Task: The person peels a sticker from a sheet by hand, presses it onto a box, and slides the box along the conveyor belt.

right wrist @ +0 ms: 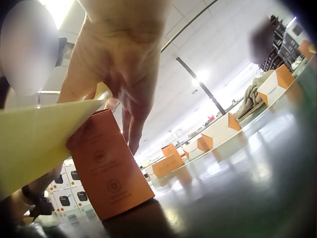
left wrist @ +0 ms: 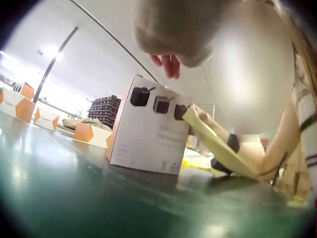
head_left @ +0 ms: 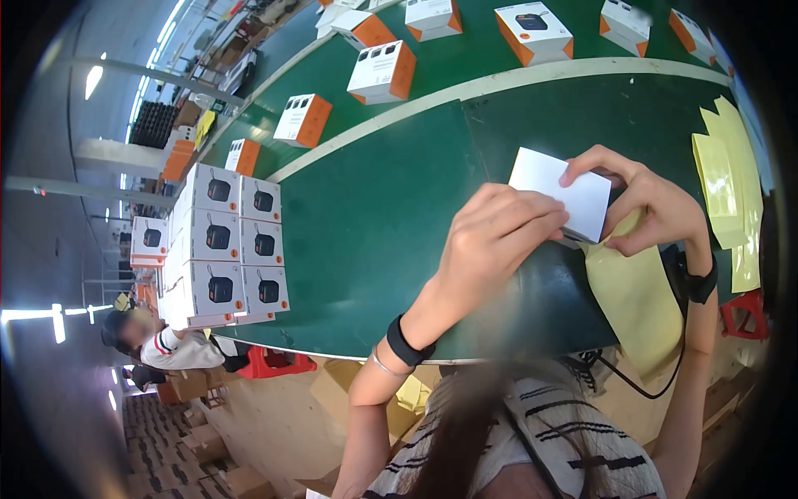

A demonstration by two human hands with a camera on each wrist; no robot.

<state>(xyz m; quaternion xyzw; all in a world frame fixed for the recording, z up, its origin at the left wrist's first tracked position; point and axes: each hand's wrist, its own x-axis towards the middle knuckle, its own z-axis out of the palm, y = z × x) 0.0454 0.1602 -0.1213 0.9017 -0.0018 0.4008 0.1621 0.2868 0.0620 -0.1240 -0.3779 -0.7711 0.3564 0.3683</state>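
A box stands upright on the green table, its white top (head_left: 582, 200) showing in the head view, its printed white side (left wrist: 148, 134) in the left wrist view and its orange side (right wrist: 111, 166) in the right wrist view. My left hand (head_left: 499, 237) rests its fairly straight fingers on the top, near the front edge. At the far right corner my right hand (head_left: 652, 200) bends round the box, index fingertip on top, and holds a yellow sheet (head_left: 636, 291) between thumb and fingers. That sheet hangs over the table's front edge; its held end is partly hidden.
Stacked white boxes (head_left: 218, 237) fill the table's left end. Several orange-and-white boxes (head_left: 381, 73) stand beyond a pale rail (head_left: 424, 101). More yellow sheets (head_left: 727, 187) lie at the right. A black cable (head_left: 640, 389) hangs by the front edge; a person (head_left: 170, 348) is at far left.
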